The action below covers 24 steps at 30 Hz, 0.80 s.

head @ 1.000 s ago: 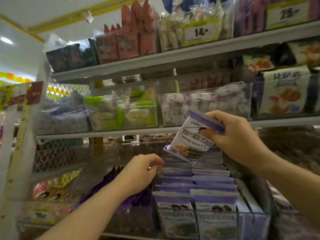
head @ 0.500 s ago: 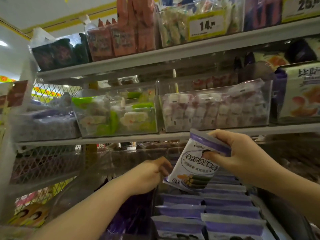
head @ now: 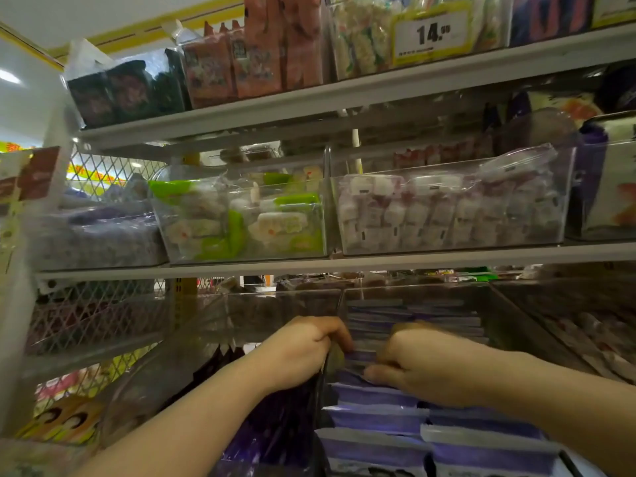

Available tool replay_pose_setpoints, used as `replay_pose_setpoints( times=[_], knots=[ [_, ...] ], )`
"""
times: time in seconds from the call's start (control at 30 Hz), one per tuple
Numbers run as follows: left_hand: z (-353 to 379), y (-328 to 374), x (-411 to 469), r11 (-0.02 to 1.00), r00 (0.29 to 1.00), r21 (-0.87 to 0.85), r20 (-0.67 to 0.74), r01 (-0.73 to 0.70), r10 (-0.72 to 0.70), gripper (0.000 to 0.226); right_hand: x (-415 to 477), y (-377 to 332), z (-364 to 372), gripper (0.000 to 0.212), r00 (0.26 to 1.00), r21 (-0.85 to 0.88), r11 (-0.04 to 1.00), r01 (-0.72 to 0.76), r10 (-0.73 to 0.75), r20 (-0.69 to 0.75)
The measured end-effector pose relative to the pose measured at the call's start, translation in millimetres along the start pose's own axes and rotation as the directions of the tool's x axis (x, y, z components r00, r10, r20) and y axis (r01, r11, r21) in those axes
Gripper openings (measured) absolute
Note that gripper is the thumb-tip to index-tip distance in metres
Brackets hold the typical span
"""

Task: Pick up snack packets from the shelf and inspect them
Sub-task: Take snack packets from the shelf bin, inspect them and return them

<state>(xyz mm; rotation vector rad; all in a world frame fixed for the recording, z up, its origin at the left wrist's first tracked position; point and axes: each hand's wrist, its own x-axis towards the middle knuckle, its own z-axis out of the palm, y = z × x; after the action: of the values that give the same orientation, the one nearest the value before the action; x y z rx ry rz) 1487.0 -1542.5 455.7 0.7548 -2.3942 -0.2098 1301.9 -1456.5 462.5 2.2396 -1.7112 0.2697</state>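
Your grey shelf (head: pixel 395 261) carries clear bins (head: pixel 447 165).
Before you, one holds green-topped packets (head: pixel 237 222), its neighbour what may be pale sweets (head: pixel 430 215); purple snack packets (head: pixel 378 418) lie below.

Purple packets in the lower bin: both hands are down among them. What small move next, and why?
Probably pinch one purple packet with the right hand and lift it clear: its grip looks blurred, nothing is raised, and the left hand holds the clear divider.
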Motion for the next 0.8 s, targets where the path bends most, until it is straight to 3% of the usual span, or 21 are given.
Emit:
replay_pose_setpoints(
  times=[0.1,0.27,0.43,0.57,0.63,0.8],
  knots=[
    [2.8,3.2,-4.1,1.0,0.999,0.002,0.049,0.01,-0.01,0.035,1.6,6.3,-5.6,0.047,0.994,0.059,0.998,-0.021,0.014,0.107],
    [8.6,4.3,-14.1,0.998,0.996,0.053,0.083,-0.042,0.038,0.038,10.0,19.9,-17.9,0.018,0.996,0.062,0.998,-0.014,0.019,-0.092],
    [12.3,2.3,-19.3,0.998,0.994,0.051,0.107,-0.026,0.021,0.035,23.4,14.6,-16.6,0.026,0.983,-0.102,0.985,-0.139,0.15,0.11],
    [16.5,1.6,-24.4,0.998,0.996,0.06,0.08,-0.032,0.028,0.035,31.8,7.0,-17.9,0.031,0.972,-0.272,0.953,-0.132,0.178,0.152],
    [18.2,1.8,-27.6,0.997,0.997,0.075,0.065,-0.034,0.029,0.038,34.1,6.9,-17.2,0.027,0.97,-0.264,0.954,-0.14,0.186,0.159],
    [16.8,3.3,-34.1,0.996,0.998,0.09,0.059,-0.03,0.025,0.04,33.2,8.2,-13.4,0.021,0.979,-0.125,0.971,-0.204,0.206,0.005]
  ],
)
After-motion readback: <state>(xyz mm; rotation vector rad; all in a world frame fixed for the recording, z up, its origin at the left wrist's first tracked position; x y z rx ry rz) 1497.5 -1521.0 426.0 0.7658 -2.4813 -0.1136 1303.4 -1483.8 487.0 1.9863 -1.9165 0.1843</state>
